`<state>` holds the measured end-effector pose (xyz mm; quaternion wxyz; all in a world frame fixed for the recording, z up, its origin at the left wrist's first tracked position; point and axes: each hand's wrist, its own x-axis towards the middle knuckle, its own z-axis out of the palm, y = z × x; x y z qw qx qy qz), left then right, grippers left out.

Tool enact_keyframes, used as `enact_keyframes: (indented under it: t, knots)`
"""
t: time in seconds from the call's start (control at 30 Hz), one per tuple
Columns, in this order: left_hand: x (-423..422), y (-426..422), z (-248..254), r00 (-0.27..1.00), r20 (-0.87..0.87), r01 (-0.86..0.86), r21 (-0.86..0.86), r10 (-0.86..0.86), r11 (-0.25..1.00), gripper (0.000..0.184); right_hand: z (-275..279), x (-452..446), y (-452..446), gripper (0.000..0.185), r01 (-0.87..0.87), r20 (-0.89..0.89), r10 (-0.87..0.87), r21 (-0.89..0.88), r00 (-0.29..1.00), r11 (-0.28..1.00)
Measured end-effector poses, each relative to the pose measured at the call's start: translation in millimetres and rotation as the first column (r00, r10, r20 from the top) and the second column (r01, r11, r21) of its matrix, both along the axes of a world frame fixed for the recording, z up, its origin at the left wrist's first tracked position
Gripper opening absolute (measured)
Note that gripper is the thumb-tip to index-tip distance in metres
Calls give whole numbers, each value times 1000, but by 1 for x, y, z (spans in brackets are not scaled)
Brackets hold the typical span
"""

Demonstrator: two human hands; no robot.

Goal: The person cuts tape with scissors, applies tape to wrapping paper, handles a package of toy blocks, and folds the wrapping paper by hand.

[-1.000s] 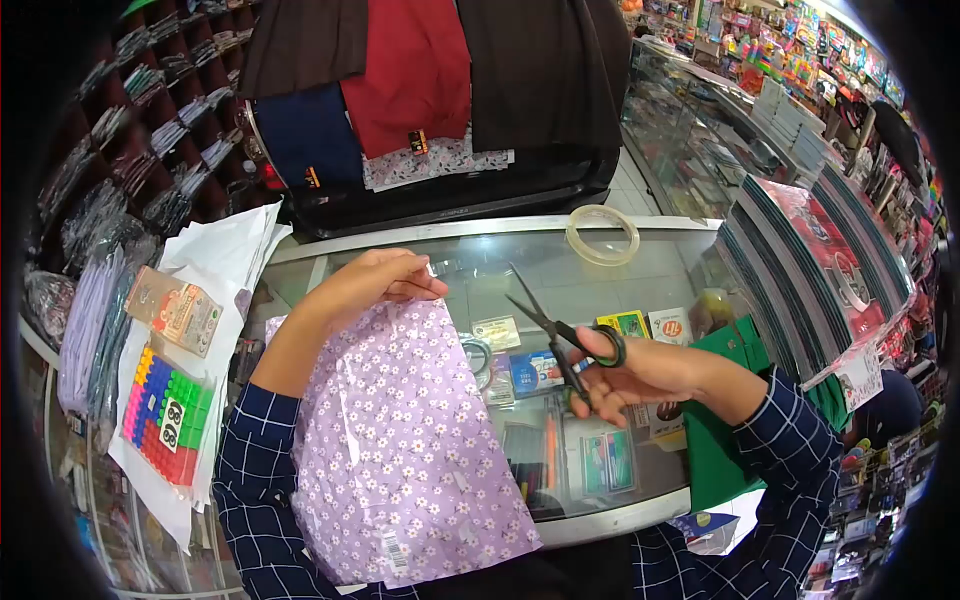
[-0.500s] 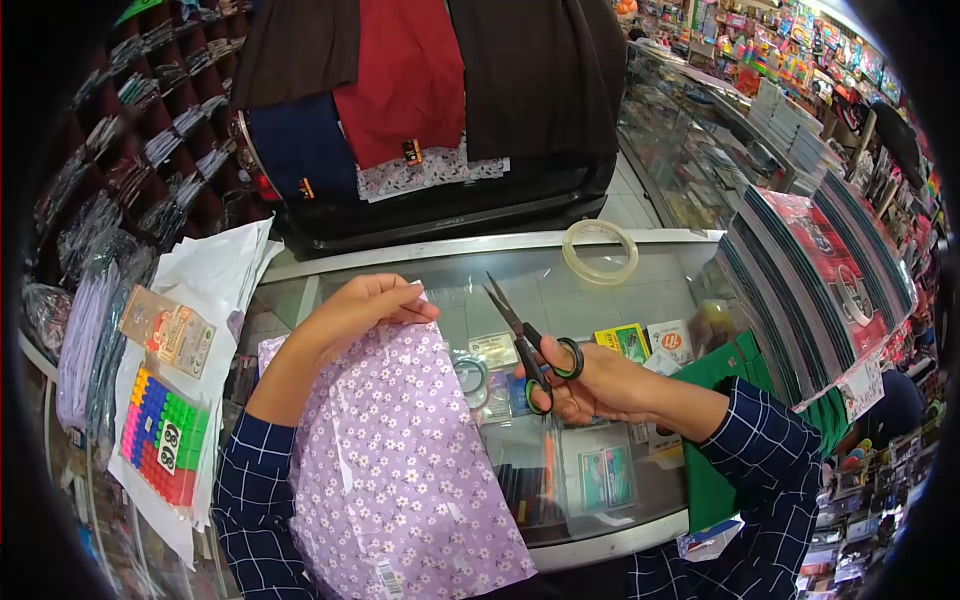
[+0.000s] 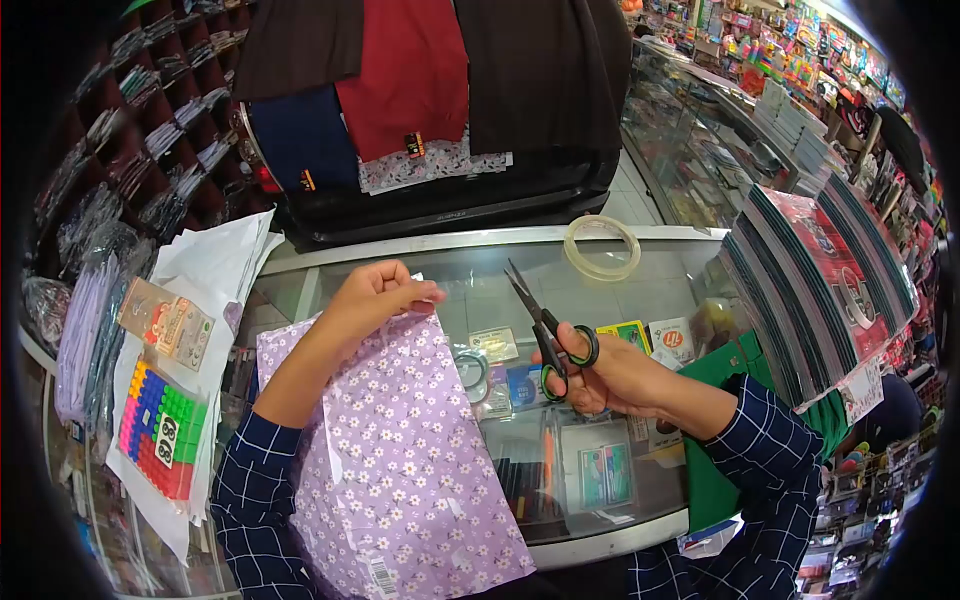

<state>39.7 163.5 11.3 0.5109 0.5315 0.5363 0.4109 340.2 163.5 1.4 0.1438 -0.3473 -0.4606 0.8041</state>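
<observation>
My right hand (image 3: 615, 376) holds a pair of scissors (image 3: 541, 325) with black-and-green handles; the slightly parted blades point up and away over the glass. My left hand (image 3: 380, 297) is closed, thumb and fingers pinched together at the upper edge of a flat, lilac flower-patterned package (image 3: 410, 440). Whatever lies in that pinch is too small to make out. The package leans toward me over the counter's front, with a barcode sticker (image 3: 382, 577) near its bottom. A roll of clear tape (image 3: 602, 249) lies on the glass beyond the scissors.
The glass counter (image 3: 470, 268) has small boxed goods inside it. Stacked books (image 3: 800, 290) and a green folder (image 3: 712, 470) stand at right. White paper sheets (image 3: 215, 260) and a colourful block-like pack (image 3: 160, 430) lie left. Folded clothes (image 3: 410, 80) hang beyond.
My right hand has moved slightly right and up with the scissors. My left hand has shifted a little up and right, its fingers still pinched. The package stays nearly in place.
</observation>
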Motion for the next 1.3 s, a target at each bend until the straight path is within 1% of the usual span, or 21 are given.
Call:
enact_keyframes:
  t: [0.17, 0.27, 0.33, 0.43, 0.47, 0.5, 0.57, 0.6, 0.7, 0.73, 0.77, 0.83, 0.87, 0.93, 0.97, 1.0, 1.07, 1.13, 1.23, 1.27, 1.3]
  knots:
    - [4, -1, 1, 1000, 14, -16, 97, 15, 995, 26, -6, 1, 1, 64, -16, -15, 16, 20, 1000, 1000]
    - [6, -2, 3, 999, 26, -31, 86, 29, 996, 24, -7, 1, 2, 64, -24, 12, 24, 61, 1000, 998]
    - [3, 1, -4, 996, 85, -30, 125, 20, 992, 22, -6, 1, 2, 64, -27, 22, 26, 68, 999, 997]
    - [5, 0, 4, 993, 107, -73, 187, 53, 980, 20, 9, 1, 7, 63, -112, 76, 109, 43, 991, 993]
    - [0, 1, 5, 992, 113, -80, 204, 57, 976, 20, 15, 3, 11, 60, -194, 157, 177, 98, 971, 976]
    - [0, 1, 10, 991, 119, -88, 223, 62, 971, 21, 25, 4, 8, 60, -277, 300, 195, 263, 934, 924]
    - [0, -5, 24, 988, 142, -94, 280, 56, 955, 25, 50, 5, -4, 62, -480, 569, 137, 512, 811, 712]
    - [-4, -6, 28, 985, 170, -72, 317, 18, 946, 27, 54, 8, -6, 58, -588, 674, 116, 533, 730, 608]
    - [0, -17, 47, 983, 177, -37, 404, -39, 914, 35, 61, 14, -18, 54, -798, 837, 44, 502, 545, 334]
    - [3, -21, 52, 988, 150, -23, 425, -46, 905, 37, 63, 14, -23, 47, -791, 825, 28, 530, 564, 305]
    - [6, -26, 55, 991, 122, -8, 445, -52, 895, 38, 63, 15, -22, 46, -820, 842, -6, 528, 540, 223]
    - [12, -37, 63, 983, 175, -31, 420, -47, 907, 39, 65, 12, -21, 45, -861, 862, -82, 505, 500, 59]
    - [19, -45, 69, 984, 178, -47, 414, -30, 909, 38, 72, 7, -18, 45, -853, 859, -119, 509, 497, 111]
    - [27, -56, 74, 978, 206, -79, 413, -9, 907, 35, 65, -10, -1, 47, -610, 609, -108, 792, 786, 31]
    - [29, -62, 77, 973, 232, -83, 405, -15, 910, 34, 66, -21, 6, 46, -433, 432, 32, 900, 901, 38]
    - [32, -69, 80, 966, 259, -89, 395, -19, 914, 33, 67, -32, 10, 46, -244, 229, 173, 967, 958, 76]
    - [31, -81, 83, 944, 326, -78, 376, -54, 923, 39, 66, -54, 9, 47, -171, 105, 275, 958, 956, 230]
    - [34, -96, 86, 951, 310, -106, 368, -14, 924, 38, 63, -69, 2, 43, -114, -14, 330, 924, 944, 366]
    - [35, -120, 86, 959, 278, -164, 370, 59, 914, 34, 56, -83, -8, 33, 48, -166, 356, 947, 920, 317]
    - [36, -126, 86, 956, 279, -192, 380, 86, 905, 33, 61, -82, -10, 21, -14, -131, 383, 935, 915, 354]
    - [37, -133, 86, 955, 276, -216, 391, 111, 894, 32, 60, -83, -11, 19, -29, -136, 416, 930, 899, 367]
